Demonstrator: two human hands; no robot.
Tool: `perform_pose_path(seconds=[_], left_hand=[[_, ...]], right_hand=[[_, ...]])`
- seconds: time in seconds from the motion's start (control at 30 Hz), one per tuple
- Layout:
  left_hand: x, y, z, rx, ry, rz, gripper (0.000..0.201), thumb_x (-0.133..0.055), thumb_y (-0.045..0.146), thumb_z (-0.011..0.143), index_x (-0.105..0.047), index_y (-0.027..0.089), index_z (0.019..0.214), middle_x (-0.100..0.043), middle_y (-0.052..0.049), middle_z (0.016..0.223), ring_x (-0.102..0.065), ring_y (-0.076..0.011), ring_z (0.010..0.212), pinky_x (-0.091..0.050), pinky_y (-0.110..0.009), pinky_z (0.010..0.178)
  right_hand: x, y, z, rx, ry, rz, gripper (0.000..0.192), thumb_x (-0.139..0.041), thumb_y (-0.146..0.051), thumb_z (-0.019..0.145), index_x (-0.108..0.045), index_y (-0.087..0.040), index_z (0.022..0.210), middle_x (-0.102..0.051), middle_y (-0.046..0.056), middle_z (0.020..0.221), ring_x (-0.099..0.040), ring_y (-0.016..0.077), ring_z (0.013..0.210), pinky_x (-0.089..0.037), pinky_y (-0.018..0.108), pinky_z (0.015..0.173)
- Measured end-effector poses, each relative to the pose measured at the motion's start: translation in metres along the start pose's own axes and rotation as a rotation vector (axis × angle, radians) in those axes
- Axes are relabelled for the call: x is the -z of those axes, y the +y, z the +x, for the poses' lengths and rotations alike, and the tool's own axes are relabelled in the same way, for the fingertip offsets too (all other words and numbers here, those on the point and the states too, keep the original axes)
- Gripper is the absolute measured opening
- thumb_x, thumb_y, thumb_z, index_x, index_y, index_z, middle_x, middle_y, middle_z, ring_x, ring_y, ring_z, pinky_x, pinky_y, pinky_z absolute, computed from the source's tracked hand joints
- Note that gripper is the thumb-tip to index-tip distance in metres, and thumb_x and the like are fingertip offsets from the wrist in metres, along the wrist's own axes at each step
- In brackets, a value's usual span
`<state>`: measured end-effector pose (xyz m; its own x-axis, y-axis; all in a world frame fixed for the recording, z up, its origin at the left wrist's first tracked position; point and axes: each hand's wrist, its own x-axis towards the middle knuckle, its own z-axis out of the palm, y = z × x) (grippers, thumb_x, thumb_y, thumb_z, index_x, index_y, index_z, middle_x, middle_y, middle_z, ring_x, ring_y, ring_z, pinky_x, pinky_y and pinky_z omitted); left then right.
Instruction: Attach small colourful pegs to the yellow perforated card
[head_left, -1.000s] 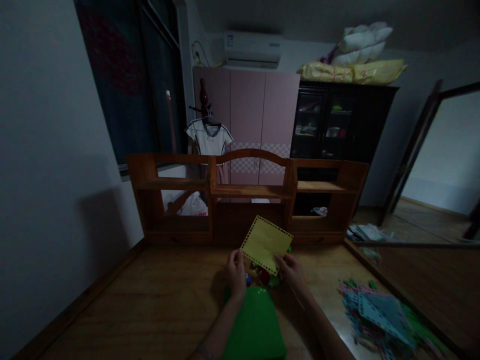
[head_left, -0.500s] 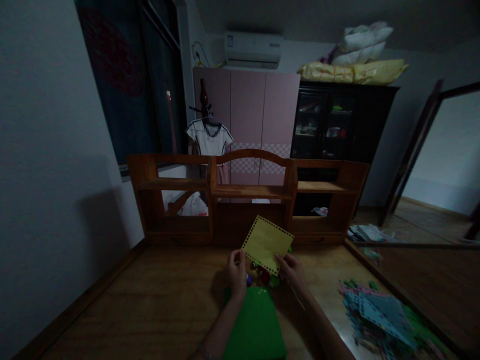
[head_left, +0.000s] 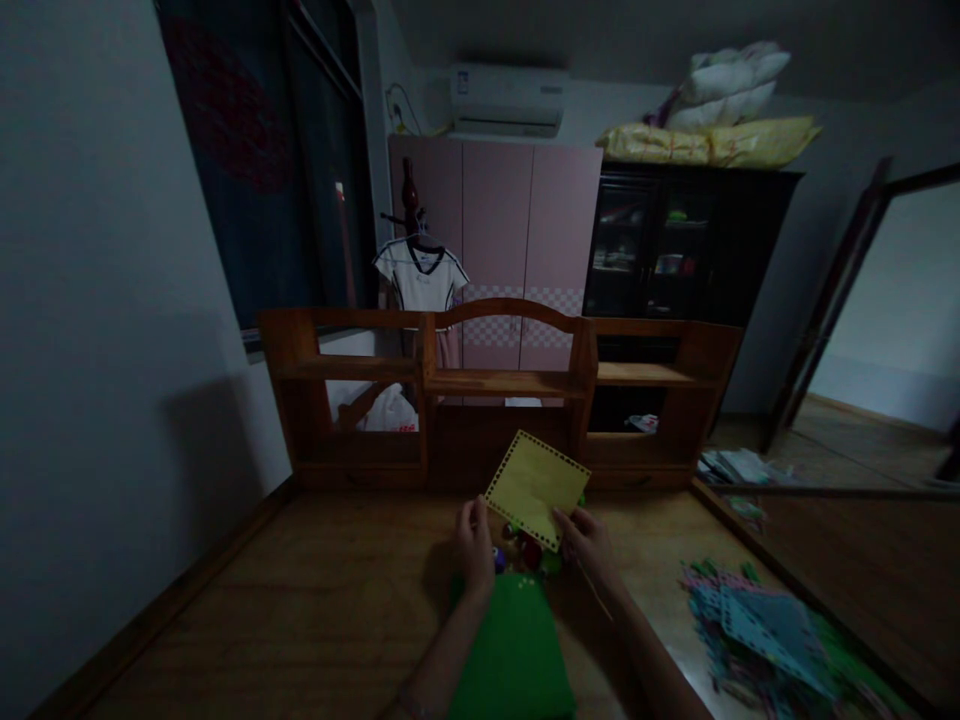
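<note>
I'm pinching the yellow square perforated foam sheet (head_left: 535, 489) with both my left hand (head_left: 475, 546) and right hand (head_left: 587, 545) fingers, holding it tilted above the wooden surface (head_left: 315, 600) near the green felt piece (head_left: 514, 650), keeping edge holes visible and grip light.

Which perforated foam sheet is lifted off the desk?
The yellow sheet, pinched between left hand and right hand. The green sheet and blue pile lie flat.
</note>
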<state>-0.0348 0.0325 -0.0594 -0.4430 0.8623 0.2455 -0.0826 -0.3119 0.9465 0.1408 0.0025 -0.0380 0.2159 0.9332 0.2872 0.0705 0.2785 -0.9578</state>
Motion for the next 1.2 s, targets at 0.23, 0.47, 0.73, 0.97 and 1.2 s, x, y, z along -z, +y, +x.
perform_pose_path(seconds=[0.23,0.47,0.73,0.97,1.2], left_hand=[[0.000,0.007,-0.005,0.104,0.031,-0.085,0.047,-0.049,0.060,0.075,-0.062,0.017,0.087,-0.062,-0.004,0.079,-0.057,-0.0194,0.077,-0.043,-0.029,0.071],[-0.001,0.004,-0.003,0.079,0.036,-0.025,0.051,-0.047,0.061,0.075,-0.062,0.016,0.092,-0.063,-0.006,0.085,-0.058,-0.0207,0.082,-0.043,-0.030,0.073],[0.001,-0.011,0.001,-0.034,-0.041,0.064,0.041,-0.049,0.052,0.079,-0.061,0.017,0.098,-0.062,-0.006,0.096,-0.057,-0.0192,0.088,-0.043,-0.028,0.076],[0.000,-0.017,0.005,-0.067,-0.032,0.075,0.038,-0.050,0.049,0.079,-0.061,0.017,0.097,-0.063,-0.007,0.097,-0.057,-0.0193,0.089,-0.043,-0.029,0.079],[-0.002,-0.017,0.006,-0.056,-0.016,0.071,0.039,-0.053,0.050,0.077,-0.062,0.017,0.095,-0.064,-0.007,0.096,-0.058,-0.0195,0.089,-0.043,-0.029,0.079]], right_hand=[[0.000,0.002,0.000,0.019,-0.020,-0.006,0.040,-0.060,-0.053,0.072,-0.061,-0.013,0.074,-0.051,-0.001,0.047,-0.042,0.0103,0.037,-0.028,0.021,0.035],[0.000,0.003,0.000,0.006,-0.012,0.006,0.042,-0.062,-0.056,0.070,-0.060,-0.014,0.070,-0.051,-0.001,0.047,-0.042,0.0099,0.036,-0.028,0.021,0.035],[0.001,0.007,0.001,0.022,-0.032,0.010,0.039,-0.060,-0.052,0.073,-0.061,-0.014,0.074,-0.052,-0.001,0.048,-0.041,0.0093,0.036,-0.027,0.021,0.035],[0.002,0.007,0.002,0.037,-0.012,-0.025,0.038,-0.061,-0.052,0.073,-0.062,-0.014,0.074,-0.055,-0.001,0.053,-0.042,0.0092,0.038,-0.029,0.021,0.037],[0.001,0.009,0.002,0.006,-0.023,0.005,0.039,-0.060,-0.053,0.072,-0.061,-0.014,0.077,-0.052,-0.002,0.050,-0.042,0.0098,0.036,-0.029,0.021,0.035]])
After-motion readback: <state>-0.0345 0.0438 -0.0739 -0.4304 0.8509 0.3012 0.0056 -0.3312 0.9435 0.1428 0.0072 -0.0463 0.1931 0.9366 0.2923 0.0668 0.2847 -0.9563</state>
